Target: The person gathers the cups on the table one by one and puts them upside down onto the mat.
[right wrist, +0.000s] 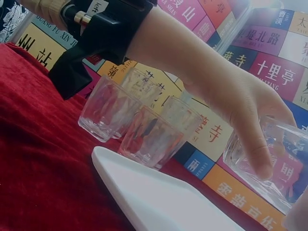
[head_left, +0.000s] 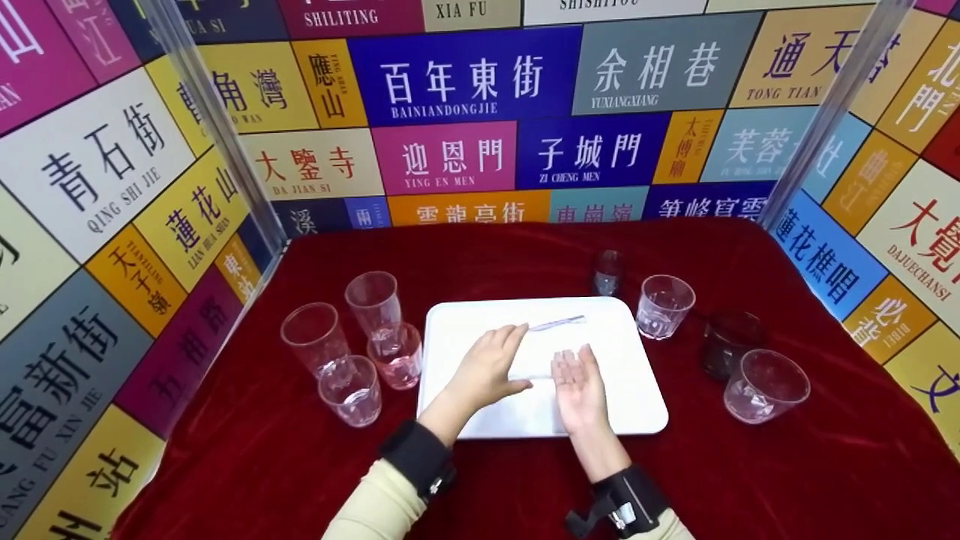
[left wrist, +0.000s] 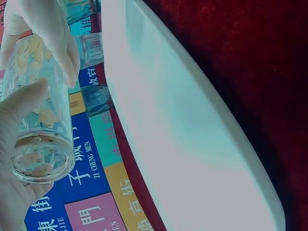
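Note:
A clear drinking glass [left wrist: 60, 118] lies sideways between my two hands, over a white tray [head_left: 622, 409]. Its thick round base points toward my left wrist camera. My left hand [head_left: 486, 369] grips the base end, thumb along the side, as the right wrist view also shows. At the other end, my right hand [head_left: 577, 394] is palm up in the head view. In the left wrist view its fingers lie along the tray side of the glass and its thumb opposite. In the head view the glass hardly shows against the tray; a thin purplish streak appears just above the hands.
Left of the tray stand two tall clear glasses [head_left: 373, 296], a pink-tinted glass [head_left: 397, 360] and a short clear glass [head_left: 350, 394]. To the right are two dark glasses [head_left: 731, 345] and two clear glasses [head_left: 765, 386]. Red cloth [head_left: 480, 262] covers the table; lettered panels surround it.

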{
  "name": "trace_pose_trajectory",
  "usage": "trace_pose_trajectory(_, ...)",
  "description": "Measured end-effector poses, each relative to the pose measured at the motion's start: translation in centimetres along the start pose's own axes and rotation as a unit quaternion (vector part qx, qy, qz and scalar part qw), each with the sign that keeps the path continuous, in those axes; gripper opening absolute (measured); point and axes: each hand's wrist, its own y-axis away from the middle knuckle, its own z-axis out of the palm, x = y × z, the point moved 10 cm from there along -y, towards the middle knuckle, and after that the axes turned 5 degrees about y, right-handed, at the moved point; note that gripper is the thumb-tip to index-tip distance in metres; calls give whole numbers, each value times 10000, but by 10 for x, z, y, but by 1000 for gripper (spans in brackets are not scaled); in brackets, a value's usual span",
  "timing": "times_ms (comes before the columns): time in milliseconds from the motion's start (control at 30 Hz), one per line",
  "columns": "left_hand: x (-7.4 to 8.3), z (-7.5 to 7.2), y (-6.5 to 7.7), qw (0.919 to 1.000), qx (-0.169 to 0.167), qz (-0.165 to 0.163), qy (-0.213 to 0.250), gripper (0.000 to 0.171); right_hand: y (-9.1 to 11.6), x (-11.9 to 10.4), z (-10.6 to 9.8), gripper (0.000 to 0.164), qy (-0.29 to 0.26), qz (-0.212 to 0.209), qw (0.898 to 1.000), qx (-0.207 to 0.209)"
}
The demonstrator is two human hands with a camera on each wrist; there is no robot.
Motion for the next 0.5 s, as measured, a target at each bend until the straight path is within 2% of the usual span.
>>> trace_pose_trajectory(267,-1,-11,1,9990,404,182,-116,83,0,1,6,84,252,107,9996,-111)
trace_pose_trajectory(367,-2,-15,1,9982,516,226,-195,82,-2,2,10,78,462,196,9982,-321)
trace_pose_trajectory(500,-6,-23,1,9969,711,241,-251,81,-2,1,14,82,881,286,9929,-751)
